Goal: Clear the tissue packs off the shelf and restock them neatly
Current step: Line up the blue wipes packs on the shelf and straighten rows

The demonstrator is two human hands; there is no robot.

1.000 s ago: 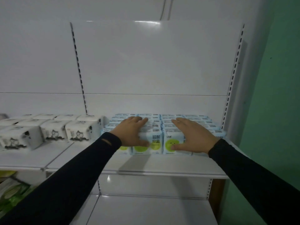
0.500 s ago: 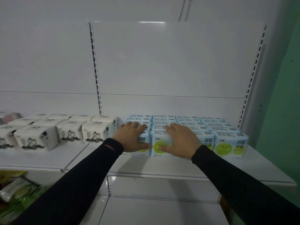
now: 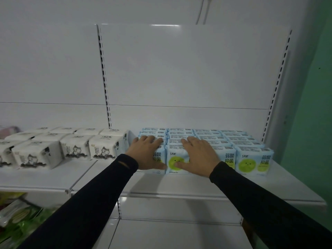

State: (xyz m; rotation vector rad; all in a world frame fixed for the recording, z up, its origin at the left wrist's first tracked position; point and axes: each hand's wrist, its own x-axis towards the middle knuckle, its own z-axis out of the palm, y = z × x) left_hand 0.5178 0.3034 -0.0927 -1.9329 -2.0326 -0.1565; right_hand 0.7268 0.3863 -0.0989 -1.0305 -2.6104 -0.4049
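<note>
Head view. The left hand (image 3: 146, 151) is laid over the leftmost front blue pack (image 3: 158, 159), fingers spread and stretched flat across the tops of the packs, thumb pressed against the printed front face. The right hand (image 3: 197, 156) is laid over the neighbouring front pack (image 3: 175, 161) in the same manner: fingers extended over the tops, thumb set low on the green circle of the front face. Neither hand is curled tight; both are seen resting on and pressing the packs, and nothing is lifted. Black sleeves (image 3: 100, 191) are worn on both arms.

The blue tissue packs (image 3: 206, 139) are stacked in four columns, several rows deep, on the right section of the white shelf (image 3: 179, 186), standing upright and touching one another, set against the back panel (image 3: 188, 69).

White packs with a cat print (image 3: 75, 146) are arranged on the left section, just beside the blue block. Green packets (image 3: 18, 214) are stored on the lower left shelf, blurred. A green wall (image 3: 314, 105) is seen at right.
</note>
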